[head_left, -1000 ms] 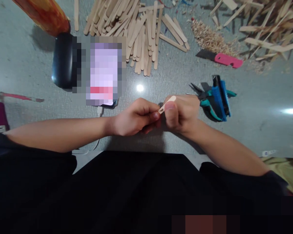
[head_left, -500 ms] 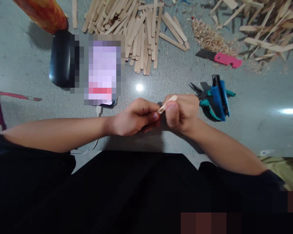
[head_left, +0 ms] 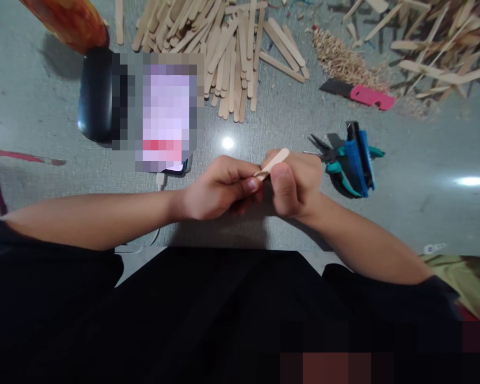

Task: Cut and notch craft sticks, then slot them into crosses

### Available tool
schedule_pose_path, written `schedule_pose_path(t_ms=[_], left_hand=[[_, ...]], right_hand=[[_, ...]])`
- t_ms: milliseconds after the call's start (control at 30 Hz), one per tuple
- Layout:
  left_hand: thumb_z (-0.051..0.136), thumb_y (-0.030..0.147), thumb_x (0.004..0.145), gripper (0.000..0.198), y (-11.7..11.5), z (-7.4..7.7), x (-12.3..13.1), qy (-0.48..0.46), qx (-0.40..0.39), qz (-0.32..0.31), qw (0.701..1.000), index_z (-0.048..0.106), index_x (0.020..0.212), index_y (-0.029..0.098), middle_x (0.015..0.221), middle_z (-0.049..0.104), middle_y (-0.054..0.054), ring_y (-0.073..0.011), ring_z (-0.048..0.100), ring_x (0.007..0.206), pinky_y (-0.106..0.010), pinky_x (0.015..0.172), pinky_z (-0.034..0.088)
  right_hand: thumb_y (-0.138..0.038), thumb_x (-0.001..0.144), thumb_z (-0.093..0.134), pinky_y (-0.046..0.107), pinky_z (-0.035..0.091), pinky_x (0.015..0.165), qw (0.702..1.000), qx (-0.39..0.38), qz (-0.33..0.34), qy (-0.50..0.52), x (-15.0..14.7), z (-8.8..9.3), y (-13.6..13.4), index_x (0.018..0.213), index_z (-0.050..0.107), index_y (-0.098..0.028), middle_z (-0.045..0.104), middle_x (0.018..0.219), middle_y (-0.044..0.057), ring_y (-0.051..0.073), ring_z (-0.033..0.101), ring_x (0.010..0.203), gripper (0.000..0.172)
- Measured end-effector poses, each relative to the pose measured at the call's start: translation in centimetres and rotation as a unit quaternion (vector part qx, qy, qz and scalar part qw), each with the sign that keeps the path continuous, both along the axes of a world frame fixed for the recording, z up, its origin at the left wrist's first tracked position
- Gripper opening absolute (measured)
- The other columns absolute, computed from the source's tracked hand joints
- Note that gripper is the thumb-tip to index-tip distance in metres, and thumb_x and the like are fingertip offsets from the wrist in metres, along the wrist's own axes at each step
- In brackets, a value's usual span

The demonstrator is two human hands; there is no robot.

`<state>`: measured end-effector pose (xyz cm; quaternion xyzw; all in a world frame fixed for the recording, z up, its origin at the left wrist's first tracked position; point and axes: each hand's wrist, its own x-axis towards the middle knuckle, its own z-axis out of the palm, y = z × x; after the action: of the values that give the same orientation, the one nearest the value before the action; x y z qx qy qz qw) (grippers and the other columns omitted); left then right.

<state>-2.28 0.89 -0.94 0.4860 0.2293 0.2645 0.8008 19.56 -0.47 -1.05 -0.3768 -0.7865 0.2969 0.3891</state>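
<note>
A pale wooden craft stick (head_left: 277,161) slants up to the right between my hands, above the table near its front edge. My left hand (head_left: 224,189) is closed, with the stick's lower end pinched between thumb and fingers. A small thin curl or split shows on the stick beside those fingertips. My right hand (head_left: 298,181) is curled into a fist behind the stick, its thumb raised just below the stick's edge. Whatever sits inside that fist is hidden. To its right lie pliers (head_left: 336,162) with teal-and-black handles and a blue cutter-like tool (head_left: 359,160) across them.
Craft sticks (head_left: 232,69) are heaped at the back, with shavings (head_left: 344,56) and broken sticks (head_left: 444,48) to the right. A pink-handled knife (head_left: 372,97) lies before the shavings. Left are a blurred-out phone (head_left: 168,112) on a cable, a black case (head_left: 96,96) and a brush (head_left: 24,156).
The right thumb has come off the stick's face and now sits just below it. The stick's free end has risen slightly, and the right hand has shifted a little left.
</note>
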Motion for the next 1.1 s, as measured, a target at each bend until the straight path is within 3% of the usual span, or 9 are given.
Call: schedule_pose_path(t_ms=[100, 200, 467, 600, 733, 867, 933, 1000, 1100], left_hand=[[0.088, 0.073, 0.107, 0.06, -0.2, -0.2, 0.0, -0.027, -0.019, 0.043, 0.999, 0.074, 0.085, 0.018, 0.063, 0.065, 0.001, -0.0108, 0.059, 0.047, -0.023, 0.047, 0.051], [0.086, 0.069, 0.109, 0.059, -0.2, -0.4, 0.1, -0.056, -0.035, 0.062, 0.996, 0.074, 0.083, 0.018, 0.059, 0.06, 0.004, -0.0092, 0.055, 0.045, -0.026, 0.056, 0.061], [0.089, 0.064, 0.109, 0.057, 0.6, -0.7, -0.2, -0.071, -0.092, 0.01, 0.993, 0.072, 0.078, 0.018, 0.053, 0.047, 0.007, -0.0062, 0.039, 0.041, -0.028, 0.056, 0.064], [0.084, 0.063, 0.112, 0.057, 0.7, 0.2, -0.6, -0.004, -0.062, -0.036, 0.997, 0.075, 0.078, 0.019, 0.052, 0.052, 0.004, -0.0099, 0.046, 0.041, -0.03, 0.052, 0.061], [0.082, 0.066, 0.113, 0.057, 0.3, 0.4, -0.5, 0.023, -0.039, -0.007, 0.999, 0.072, 0.081, 0.02, 0.053, 0.054, 0.005, -0.0099, 0.049, 0.041, -0.027, 0.05, 0.056], [0.066, 0.058, 0.124, 0.048, -0.7, -0.2, -0.3, 0.041, 0.082, 0.069, 0.993, 0.075, 0.096, 0.019, 0.06, 0.065, 0.003, -0.0099, 0.057, 0.044, -0.023, 0.048, 0.048], [0.059, 0.043, 0.128, 0.041, -1.1, -0.5, -0.3, 0.066, 0.211, 0.107, 0.969, 0.074, 0.097, 0.019, 0.062, 0.066, 0.003, -0.0084, 0.058, 0.047, -0.021, 0.051, 0.045], [0.06, 0.03, 0.125, 0.036, -1.4, -0.7, -0.4, 0.1, 0.332, 0.137, 0.928, 0.07, 0.092, 0.02, 0.065, 0.066, 0.003, -0.007, 0.056, 0.051, -0.02, 0.054, 0.043], [0.067, 0.024, 0.12, 0.033, -1.5, -1.2, -0.5, 0.165, 0.449, 0.189, 0.858, 0.068, 0.087, 0.02, 0.065, 0.064, 0.004, -0.0069, 0.048, 0.052, -0.022, 0.055, 0.037]], right_hand=[[-0.045, 0.131, 0.042, 0.04, 0.056, 0.072, 0.999, 0.016, 0.01, 0.027, 1.2, 0.5, 0.8, 0.099, 0.075, -0.028, 0.076, 0.084, 0.001, 0.018, 0.07, 0.071, 0.05], [-0.039, 0.128, 0.049, 0.039, 0.049, 0.064, 0.996, 0.071, 0.028, -0.05, 2.9, 0.4, 2.0, 0.109, 0.076, -0.027, 0.075, 0.08, 0.0, 0.019, 0.068, 0.065, 0.035], [-0.031, 0.126, 0.059, 0.033, 0.044, 0.056, 0.997, 0.022, 0.044, -0.052, 3.5, 0.9, 1.9, 0.102, 0.082, -0.025, 0.074, 0.072, -0.003, 0.014, 0.064, 0.056, 0.033], [-0.035, 0.129, 0.055, 0.033, 0.045, 0.056, 0.996, -0.008, 0.054, -0.066, 2.3, 1.8, 0.6, 0.102, 0.082, -0.026, 0.078, 0.075, -0.002, 0.014, 0.063, 0.055, 0.039], [-0.038, 0.13, 0.055, 0.033, 0.049, 0.061, 0.997, -0.03, 0.014, -0.063, 1.6, 1.4, 0.4, 0.104, 0.075, -0.028, 0.076, 0.075, -0.002, 0.015, 0.062, 0.057, 0.035], [-0.052, 0.124, 0.065, 0.044, 0.059, 0.08, 0.968, 0.21, -0.137, -0.022, 2.2, 0.5, 1.4, 0.122, 0.075, -0.03, 0.081, 0.104, 0.008, 0.028, 0.077, 0.092, 0.025], [-0.054, 0.122, 0.068, 0.043, 0.056, 0.074, 0.931, 0.345, -0.12, -0.02, 2.5, 0.5, 1.3, 0.115, 0.076, -0.032, 0.076, 0.092, 0.003, 0.024, 0.072, 0.079, 0.025], [-0.048, 0.117, 0.081, 0.04, 0.048, 0.066, 0.948, 0.306, -0.008, -0.083, 2.5, 0.8, 0.5, 0.112, 0.074, -0.033, 0.08, 0.091, -0.002, 0.02, 0.066, 0.069, 0.018], [-0.052, 0.11, 0.085, 0.042, 0.037, 0.059, 0.959, 0.256, -0.074, -0.095, 1.5, 1.1, -1.0, 0.091, 0.062, -0.03, 0.068, 0.071, -0.002, 0.019, 0.053, 0.06, 0.037]])
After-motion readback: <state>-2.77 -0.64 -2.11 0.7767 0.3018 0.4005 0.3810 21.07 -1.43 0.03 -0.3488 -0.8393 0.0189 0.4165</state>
